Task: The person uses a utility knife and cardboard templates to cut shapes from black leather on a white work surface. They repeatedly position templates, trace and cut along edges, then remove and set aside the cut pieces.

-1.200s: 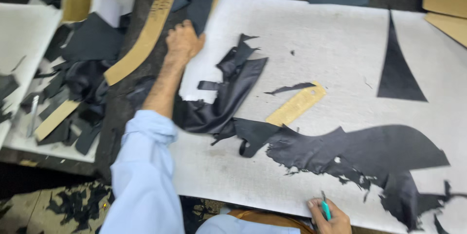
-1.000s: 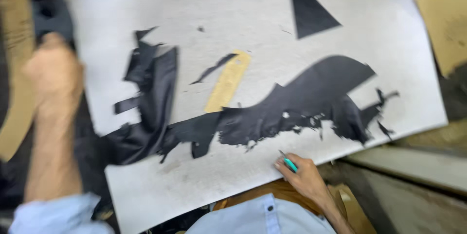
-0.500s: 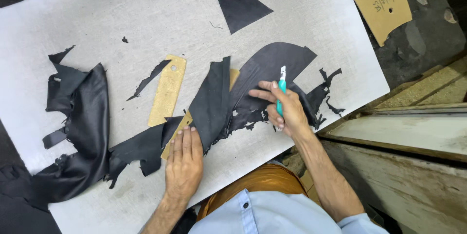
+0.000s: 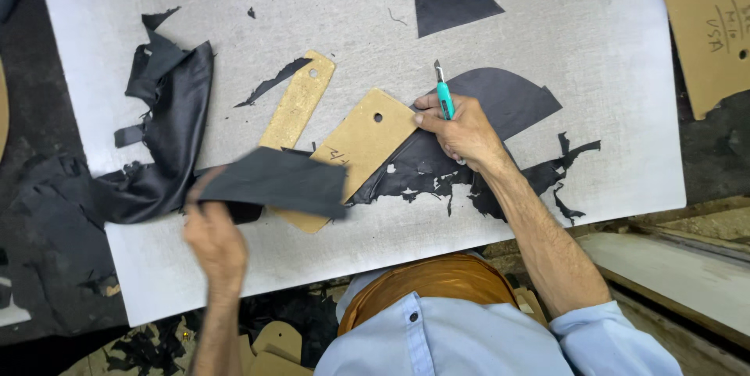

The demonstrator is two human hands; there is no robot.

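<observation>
With the teal-handled craft knife [image 4: 444,94] gripped in the right hand [image 4: 465,132], whose fingertips press the tan card template [image 4: 355,153], the dark leather flap [image 4: 273,180] pinched by the left hand [image 4: 212,237] is best kept lifted clear.

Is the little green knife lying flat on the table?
No, the green knife is held in the right hand, which rests on the black leather, its blade pointing away from the person.
</observation>
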